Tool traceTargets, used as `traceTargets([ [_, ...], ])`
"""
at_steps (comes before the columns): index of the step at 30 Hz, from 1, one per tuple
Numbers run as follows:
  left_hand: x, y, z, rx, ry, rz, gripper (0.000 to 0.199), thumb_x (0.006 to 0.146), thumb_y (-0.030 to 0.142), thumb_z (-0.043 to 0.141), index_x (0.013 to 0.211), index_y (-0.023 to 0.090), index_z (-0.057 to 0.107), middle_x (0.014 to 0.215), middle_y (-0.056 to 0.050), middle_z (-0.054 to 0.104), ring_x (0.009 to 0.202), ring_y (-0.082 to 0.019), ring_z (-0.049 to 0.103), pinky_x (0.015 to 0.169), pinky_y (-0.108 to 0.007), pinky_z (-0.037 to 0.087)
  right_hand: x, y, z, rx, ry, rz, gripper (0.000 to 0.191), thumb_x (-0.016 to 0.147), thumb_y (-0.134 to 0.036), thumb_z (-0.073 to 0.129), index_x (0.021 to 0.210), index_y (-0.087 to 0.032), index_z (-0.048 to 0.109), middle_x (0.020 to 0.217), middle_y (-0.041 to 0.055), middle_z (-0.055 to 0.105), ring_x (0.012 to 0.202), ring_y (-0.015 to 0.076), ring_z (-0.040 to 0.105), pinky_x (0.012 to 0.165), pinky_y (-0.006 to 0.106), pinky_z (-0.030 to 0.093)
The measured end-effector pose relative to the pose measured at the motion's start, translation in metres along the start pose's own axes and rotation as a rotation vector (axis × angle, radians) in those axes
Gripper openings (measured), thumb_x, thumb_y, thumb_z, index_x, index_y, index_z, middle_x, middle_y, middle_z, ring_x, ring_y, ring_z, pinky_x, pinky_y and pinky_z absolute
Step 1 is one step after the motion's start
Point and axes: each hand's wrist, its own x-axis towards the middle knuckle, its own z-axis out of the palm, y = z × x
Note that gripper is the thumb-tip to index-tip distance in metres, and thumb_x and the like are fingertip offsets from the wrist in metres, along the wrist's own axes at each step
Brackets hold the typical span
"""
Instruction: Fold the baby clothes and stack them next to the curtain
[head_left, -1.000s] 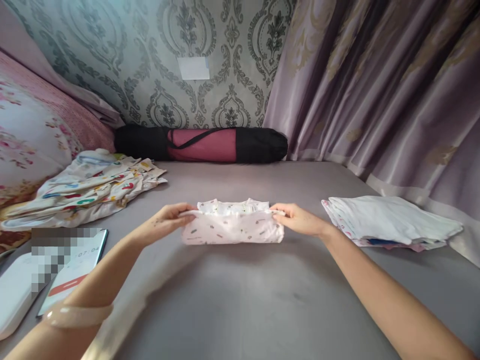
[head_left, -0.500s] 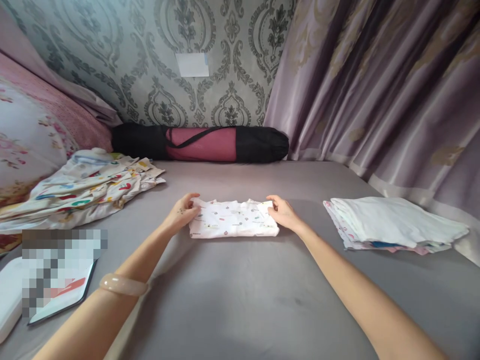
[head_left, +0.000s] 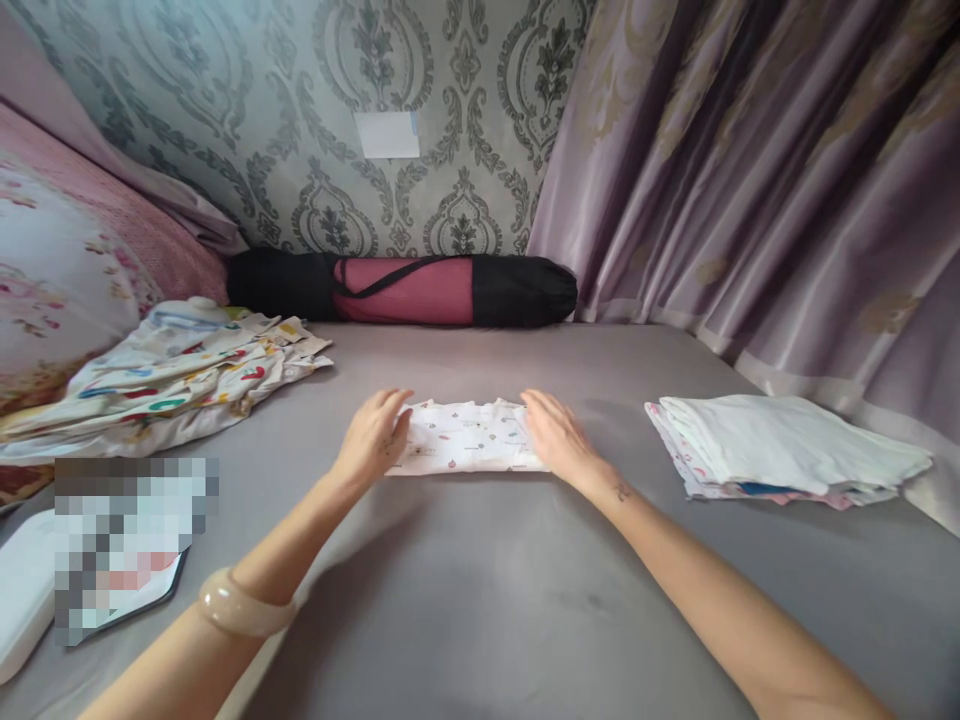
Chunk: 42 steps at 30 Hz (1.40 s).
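Observation:
A white garment with small printed figures (head_left: 466, 437) lies folded into a flat, wide rectangle on the grey bed sheet (head_left: 480, 590). My left hand (head_left: 375, 435) rests at its left end, fingers stretched forward along the edge. At the opposite end, my right hand (head_left: 559, 437) lies over the right edge with its fingers extended. Neither hand grips the cloth, and both cover its ends in part. A pale bangle (head_left: 247, 603) circles my left forearm.
On the right lies a stack of folded clothes (head_left: 795, 440), a white one on top. Rumpled printed clothes (head_left: 180, 380) are heaped at left. Nearer are a partly blurred tablet-like device (head_left: 142, 590) and a white object (head_left: 26, 590). A black-and-pink long bag (head_left: 405, 288) lies along the wall.
Both hands have let go of the garment's ends and shifted slightly inward, their fingers now straightened over its edges. The garment has stayed in place.

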Motion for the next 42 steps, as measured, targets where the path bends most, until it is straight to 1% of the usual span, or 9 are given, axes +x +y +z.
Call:
traceTargets([
  [4, -0.009, 0.034, 0.014, -0.021, -0.176, 0.221, 0.044, 0.097, 0.032, 0.029, 0.132, 0.014, 0.049, 0.136, -0.016, 0.053, 0.131, -0.028, 0.045, 0.107, -0.045, 0.039, -0.006, -0.044, 0.002, 0.027, -0.178, -0.189, 0.053, 0.098, -0.032, 0.026, 0.145, -0.01, 0.037, 0.152, 0.0123, 0.034, 0.143, 0.0239, 0.024, 0.118, 0.044, 0.018],
  [8, -0.009, 0.051, 0.028, 0.076, -0.27, 0.188, 0.051, 0.098, 0.033, 0.022, 0.138, 0.01, 0.043, 0.144, -0.017, 0.046, 0.138, -0.029, 0.035, 0.113, -0.049, 0.029, -0.002, -0.062, 0.011, 0.019, -0.257, -0.229, 0.057, 0.097, -0.033, 0.025, 0.147, -0.007, 0.031, 0.155, 0.0127, 0.026, 0.145, 0.0234, 0.017, 0.12, 0.044, 0.011],
  [13, -0.005, 0.049, 0.039, 0.19, -0.272, 0.161, 0.054, 0.099, 0.035, 0.02, 0.14, 0.007, 0.042, 0.146, -0.016, 0.044, 0.14, -0.029, 0.03, 0.117, -0.047, 0.02, 0.007, -0.059, 0.025, -0.01, -0.237, -0.237, 0.058, 0.095, -0.029, 0.027, 0.147, -0.004, 0.031, 0.154, 0.0144, 0.027, 0.145, 0.0233, 0.018, 0.12, 0.045, 0.008],
  [20, -0.014, 0.036, 0.055, 0.255, -0.356, 0.13, 0.059, 0.099, 0.04, 0.018, 0.146, 0.008, 0.033, 0.154, -0.013, 0.03, 0.144, -0.028, 0.019, 0.117, -0.046, 0.018, 0.005, -0.054, 0.045, 0.002, -0.227, -0.206, 0.059, 0.094, -0.028, 0.029, 0.147, -0.002, 0.03, 0.155, 0.0156, 0.025, 0.144, 0.0245, 0.02, 0.119, 0.043, 0.012],
  [25, -0.009, 0.034, 0.05, 0.227, -0.394, 0.15, 0.059, 0.099, 0.041, 0.018, 0.146, 0.009, 0.034, 0.153, -0.015, 0.031, 0.144, -0.03, 0.02, 0.115, -0.049, 0.021, 0.008, -0.054, 0.038, 0.02, -0.268, -0.207, 0.059, 0.094, -0.029, 0.028, 0.147, -0.003, 0.03, 0.155, 0.0148, 0.024, 0.144, 0.0234, 0.019, 0.119, 0.043, 0.012],
  [28, -0.003, 0.038, 0.045, 0.203, -0.361, 0.166, 0.058, 0.099, 0.041, 0.018, 0.145, 0.011, 0.036, 0.151, -0.015, 0.035, 0.143, -0.03, 0.023, 0.114, -0.05, 0.021, 0.01, -0.052, 0.028, 0.034, -0.327, -0.202, 0.059, 0.094, -0.03, 0.027, 0.147, -0.004, 0.03, 0.155, 0.0148, 0.024, 0.144, 0.0235, 0.019, 0.119, 0.044, 0.014],
  [31, -0.001, 0.044, 0.043, 0.186, -0.322, 0.179, 0.058, 0.099, 0.042, 0.017, 0.146, 0.012, 0.035, 0.152, -0.014, 0.034, 0.144, -0.028, 0.022, 0.116, -0.047, 0.017, 0.009, -0.048, 0.025, 0.01, -0.276, -0.185, 0.06, 0.093, -0.028, 0.027, 0.147, -0.001, 0.03, 0.155, 0.0168, 0.024, 0.144, 0.0251, 0.019, 0.119, 0.045, 0.013],
  [37, -0.005, 0.043, 0.052, 0.159, -0.401, 0.138, 0.061, 0.098, 0.049, 0.017, 0.148, 0.018, 0.032, 0.155, -0.011, 0.03, 0.144, -0.027, 0.02, 0.116, -0.048, 0.017, 0.002, -0.04, 0.04, -0.007, -0.19, -0.181, 0.058, 0.094, -0.029, 0.028, 0.146, -0.004, 0.034, 0.154, 0.0143, 0.029, 0.144, 0.0245, 0.02, 0.119, 0.043, 0.015],
  [42, -0.002, 0.041, 0.046, 0.17, -0.438, 0.145, 0.062, 0.098, 0.051, 0.018, 0.147, 0.017, 0.034, 0.154, -0.012, 0.031, 0.144, -0.028, 0.021, 0.115, -0.047, 0.019, 0.005, -0.036, 0.031, 0.03, -0.279, -0.172, 0.058, 0.096, -0.031, 0.024, 0.147, -0.004, 0.032, 0.154, 0.0136, 0.027, 0.144, 0.0235, 0.019, 0.119, 0.042, 0.015],
])
